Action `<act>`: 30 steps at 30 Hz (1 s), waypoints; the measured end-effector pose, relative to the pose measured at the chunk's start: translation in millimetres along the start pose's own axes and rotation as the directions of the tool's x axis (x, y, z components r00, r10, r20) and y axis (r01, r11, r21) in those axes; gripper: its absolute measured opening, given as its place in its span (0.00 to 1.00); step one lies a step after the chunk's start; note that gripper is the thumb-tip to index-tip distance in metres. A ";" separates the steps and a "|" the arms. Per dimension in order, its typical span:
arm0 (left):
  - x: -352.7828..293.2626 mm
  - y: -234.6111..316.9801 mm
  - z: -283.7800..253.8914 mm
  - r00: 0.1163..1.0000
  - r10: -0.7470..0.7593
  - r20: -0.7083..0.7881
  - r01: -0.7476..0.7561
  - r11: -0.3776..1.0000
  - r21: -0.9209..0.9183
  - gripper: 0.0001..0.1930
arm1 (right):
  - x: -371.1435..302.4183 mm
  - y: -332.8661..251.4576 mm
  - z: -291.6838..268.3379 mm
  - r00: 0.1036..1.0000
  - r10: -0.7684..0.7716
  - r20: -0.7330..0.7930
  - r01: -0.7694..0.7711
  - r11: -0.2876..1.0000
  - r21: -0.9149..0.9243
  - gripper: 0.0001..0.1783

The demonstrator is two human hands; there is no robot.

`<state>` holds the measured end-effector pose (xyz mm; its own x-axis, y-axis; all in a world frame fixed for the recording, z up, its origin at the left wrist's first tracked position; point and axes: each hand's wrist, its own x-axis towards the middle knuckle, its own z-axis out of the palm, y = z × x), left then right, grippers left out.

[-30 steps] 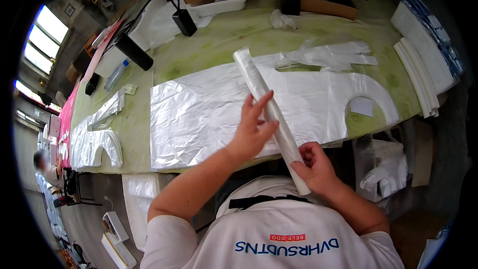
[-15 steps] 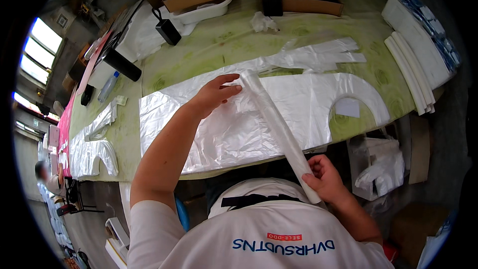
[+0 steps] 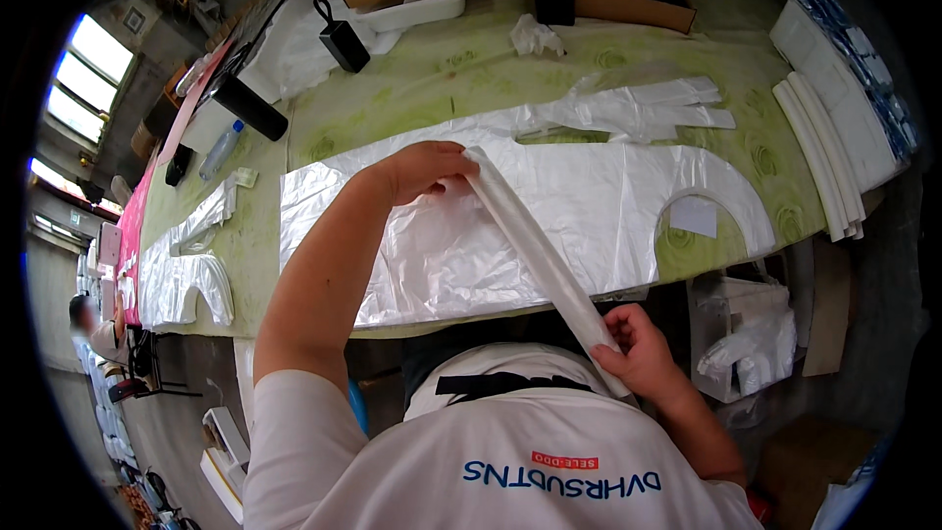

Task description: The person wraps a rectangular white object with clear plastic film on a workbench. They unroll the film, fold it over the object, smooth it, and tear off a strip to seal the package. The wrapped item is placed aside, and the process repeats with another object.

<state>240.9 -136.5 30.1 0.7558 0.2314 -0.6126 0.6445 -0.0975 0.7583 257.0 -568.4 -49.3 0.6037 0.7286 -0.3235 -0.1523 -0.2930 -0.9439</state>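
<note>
A long, narrow folded strip of white plastic film (image 3: pixel 538 250) slants from the tabletop down toward my waist. My left hand (image 3: pixel 430 172) pinches its far end, fingers closed over the edge. Around its near end, close to my body, my right hand (image 3: pixel 636 348) is wrapped with the thumb on top. Beneath the strip, a flat white plastic apron (image 3: pixel 608 201) with a curved neck cutout covers the front of the table. Thin plastic straps (image 3: pixel 677 103) lie along its far side. A small white card (image 3: pixel 693 216) rests inside the neck curve.
Another folded plastic piece (image 3: pixel 186 280) lies at the left, near a clear bottle (image 3: pixel 221 149) and a black cylinder (image 3: pixel 249 108). A black speaker-like box (image 3: pixel 343 44) and cardboard boxes (image 3: pixel 633 12) stand behind. White rolls (image 3: pixel 819 157) are at right. A clear bin (image 3: pixel 741 334) stands below.
My left hand has closed over the strip's far end; its fingers were more spread before. The strip looks narrower and flatter. My right hand keeps its hold. The view has shifted slightly.
</note>
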 end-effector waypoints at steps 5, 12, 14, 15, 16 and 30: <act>6.8 -2.5 0.6 0.994 0.009 -0.109 -0.019 0.995 -0.093 0.17 | 8.6 -7.6 3.9 1.000 0.010 -0.026 -0.011 0.999 -0.051 0.25; 17.8 -8.4 -3.0 0.967 0.076 -0.241 -0.091 0.995 -0.048 0.12 | 17.0 -29.7 12.0 1.000 -0.008 0.015 0.009 0.997 -0.082 0.29; 23.0 -13.3 -5.9 0.960 0.088 -0.264 -0.105 0.993 -0.049 0.11 | 13.0 -31.5 12.2 0.998 -0.025 0.056 0.024 1.000 0.014 0.34; 25.3 -15.0 -8.0 0.957 0.092 -0.275 -0.110 0.993 -0.051 0.11 | 11.9 -25.3 9.7 0.992 -0.002 0.128 -0.008 0.997 0.074 0.39; 27.2 -15.6 -12.1 0.953 0.084 -0.291 -0.099 0.994 -0.040 0.11 | 9.2 -26.0 9.7 0.986 0.046 0.158 -0.057 0.996 0.067 0.39; 38.7 -18.9 -5.5 0.881 0.157 -0.446 0.010 0.937 0.349 0.17 | -115.2 7.1 -74.2 0.887 0.416 0.200 -0.355 0.892 -0.279 0.37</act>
<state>257.4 -120.4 -6.7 0.7154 0.6205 -0.3212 0.6518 -0.4268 0.6269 244.5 -700.3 -13.8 0.3159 0.6486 -0.6925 -0.1319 -0.6927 -0.7090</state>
